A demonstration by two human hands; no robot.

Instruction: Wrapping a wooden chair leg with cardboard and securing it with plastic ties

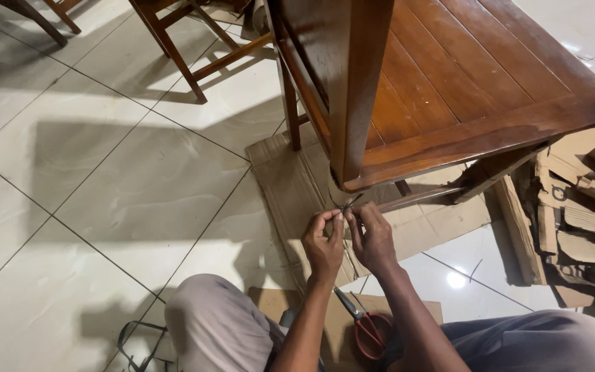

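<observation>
My left hand (323, 242) and my right hand (372, 238) are close together just below the front leg of a brown wooden chair (449, 89). Both pinch a thin dark strand or strap (348, 204) that ends in a small knot near the foot of the chair leg (352, 89). Fingertips of both hands meet at the strand. Red-handled scissors (366, 329) lie on cardboard between my knees, under my right forearm.
Flattened cardboard (297, 186) lies under the chair on the pale tiled floor (105, 179). Torn cardboard pieces (580, 220) are piled at the right. Other wooden chair legs (180, 48) stand at the back left. A dark strap loop (136, 341) lies by my left knee.
</observation>
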